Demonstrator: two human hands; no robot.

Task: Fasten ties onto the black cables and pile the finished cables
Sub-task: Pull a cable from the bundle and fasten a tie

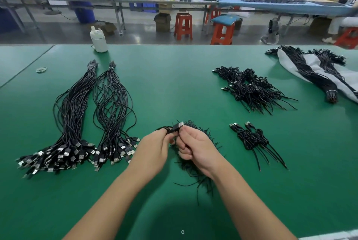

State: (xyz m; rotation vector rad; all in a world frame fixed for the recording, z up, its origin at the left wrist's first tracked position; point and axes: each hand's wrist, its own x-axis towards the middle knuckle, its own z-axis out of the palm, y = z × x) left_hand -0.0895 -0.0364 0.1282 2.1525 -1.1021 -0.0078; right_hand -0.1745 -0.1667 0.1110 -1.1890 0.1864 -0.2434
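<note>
Surface: green table mat [174,88].
L hand [155,150]: fingers curled round a coiled black cable [164,128]; loop sits over the fingertips.
R hand [193,145]: thumb + forefinger pinch the same cable just below its USB plug [178,125]; other fingers curled in. Whether a tie is held too: cannot tell.
Tie heap [193,164]: short black ties, on mat directly under both hands.
Uncoiled stock: two long banded bundles [108,111] at left, plugs toward the person.
Finished, small pile [251,139]: right of hands, near.
Finished, large pile [249,88]: farther back, right.
Far right: more bundles on a clear bag [290,67].
Misc: white bottle [98,40] at far edge; rubber bands [41,69] far left.
</note>
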